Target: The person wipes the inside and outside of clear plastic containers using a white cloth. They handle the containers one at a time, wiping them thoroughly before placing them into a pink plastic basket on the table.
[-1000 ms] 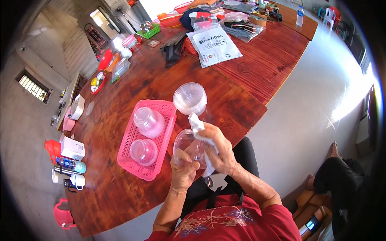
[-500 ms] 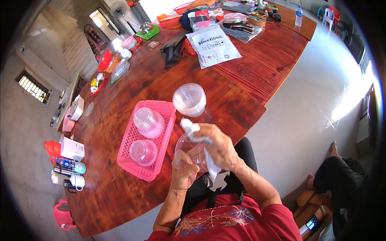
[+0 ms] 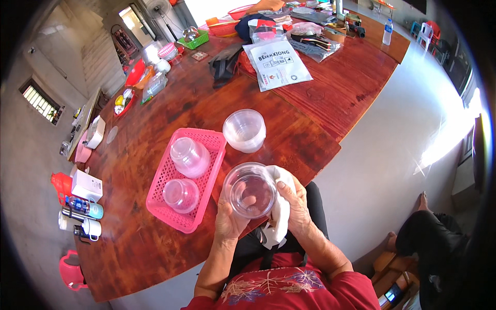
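Between my hands, just off the table's near edge, is a clear plastic bowl (image 3: 251,192). My left hand (image 3: 230,219) grips it from the left and below, its fingers showing through the plastic. A white cloth (image 3: 280,206) is bunched in my right hand (image 3: 295,204) and pressed against the bowl's right side, its end hanging down. To the left, a pink perforated basket (image 3: 159,205) holds two upside-down clear tubs, the far one (image 3: 190,155) and the near one (image 3: 181,196). Beyond my hands stands a stack of clear bowls (image 3: 244,132).
A white plastic package (image 3: 278,62) lies farther back, among bags and baskets. Mugs, bottles and a white box (image 3: 87,185) crowd the left edge. A water bottle (image 3: 387,32) stands far right. Another person's leg (image 3: 434,232) is at right, by a wooden stool.
My right hand, with the cloth, has moved from above the bowl's rim down to its right side. The bowl has turned, its round opening or base now facing up toward me.
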`<state>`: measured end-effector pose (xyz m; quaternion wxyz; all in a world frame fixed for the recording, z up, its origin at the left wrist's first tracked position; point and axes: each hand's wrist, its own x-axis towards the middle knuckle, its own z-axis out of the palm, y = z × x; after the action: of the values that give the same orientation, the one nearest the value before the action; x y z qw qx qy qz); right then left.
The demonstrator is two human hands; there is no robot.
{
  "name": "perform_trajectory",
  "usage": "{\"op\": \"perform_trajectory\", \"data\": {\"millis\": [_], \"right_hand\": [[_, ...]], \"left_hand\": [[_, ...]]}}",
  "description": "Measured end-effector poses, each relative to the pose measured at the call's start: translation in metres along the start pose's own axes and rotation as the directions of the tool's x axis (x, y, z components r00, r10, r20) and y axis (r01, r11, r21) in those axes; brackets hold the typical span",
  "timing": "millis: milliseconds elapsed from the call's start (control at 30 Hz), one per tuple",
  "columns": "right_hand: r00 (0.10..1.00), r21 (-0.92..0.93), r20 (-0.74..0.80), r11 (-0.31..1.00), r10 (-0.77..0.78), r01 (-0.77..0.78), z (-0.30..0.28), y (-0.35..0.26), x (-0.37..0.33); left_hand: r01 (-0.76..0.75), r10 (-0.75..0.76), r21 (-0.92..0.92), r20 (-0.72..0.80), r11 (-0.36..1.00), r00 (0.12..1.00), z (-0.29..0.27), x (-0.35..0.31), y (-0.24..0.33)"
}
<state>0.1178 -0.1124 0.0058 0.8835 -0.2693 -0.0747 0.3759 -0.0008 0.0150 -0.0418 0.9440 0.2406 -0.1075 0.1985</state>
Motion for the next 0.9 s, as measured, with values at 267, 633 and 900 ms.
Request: {"op": "perform_trajectory", "data": {"millis": [267, 633, 900], "right_hand": [[0.915, -0.738, 0.182, 0.565, -0.360, 0.369, 0.009, -0.010, -0.007], [0.639, -0.631, 0.742, 0.530, 0.202, 0.566, 0.003, -0.022, -0.013], [0.720, -0.699, 0.694, 0.236, -0.003, 0.675, -0.001, -0.042, 0.006]], "left_hand": [[0.002, 0.300, 0.571, -0.435, 0.821, 0.849, 0.091, 0.011, -0.005], [0.034, 0.188, 0.470, -0.417, 0.882, 0.889, 0.060, 0.007, 0.004], [0.218, -0.101, 0.279, -0.382, 0.935, 0.919, 0.051, 0.003, 0.016]]}}
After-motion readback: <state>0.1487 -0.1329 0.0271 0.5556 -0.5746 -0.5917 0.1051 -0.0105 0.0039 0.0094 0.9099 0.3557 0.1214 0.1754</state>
